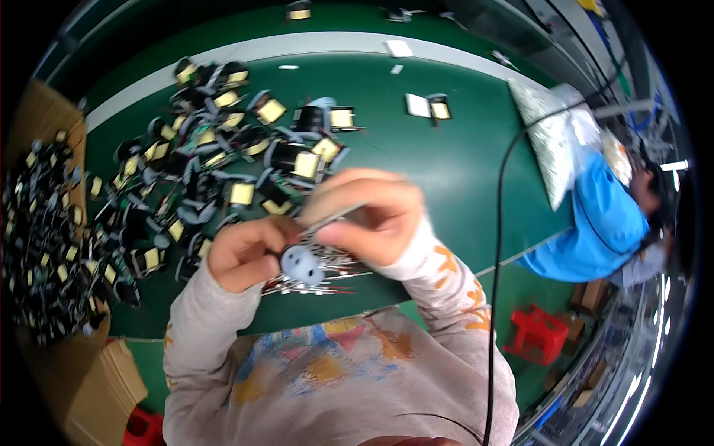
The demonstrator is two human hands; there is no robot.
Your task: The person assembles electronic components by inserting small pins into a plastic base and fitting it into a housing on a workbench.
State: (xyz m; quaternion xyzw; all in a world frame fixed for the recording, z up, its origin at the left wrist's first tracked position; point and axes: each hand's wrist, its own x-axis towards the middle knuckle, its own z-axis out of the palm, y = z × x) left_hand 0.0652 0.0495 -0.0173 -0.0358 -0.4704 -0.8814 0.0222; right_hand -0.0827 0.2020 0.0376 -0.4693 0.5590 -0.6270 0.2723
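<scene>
My left hand (244, 254) is closed on a small part with a round grey-blue face (303, 266) that has dark holes in it. Close beside it, my right hand (375, 212) pinches a thin greyish strip (336, 217), blurred by motion; its exact kind does not show. The strip's lower end reaches toward the part in my left hand. Beneath both hands lies a bunch of thin metallic pieces with red wires (338, 269). Left of and beyond my hands spreads a heap of small black and grey-blue assemblies (212, 160), many with a yellow pad.
A cardboard box (104, 372) full of similar assemblies stands at the left. A white pad (418, 105) lies farther off on the green table (439, 178). Clear bags (539, 137) and a person in blue (595, 223) are at the right. A black cable (500, 245) hangs across the view.
</scene>
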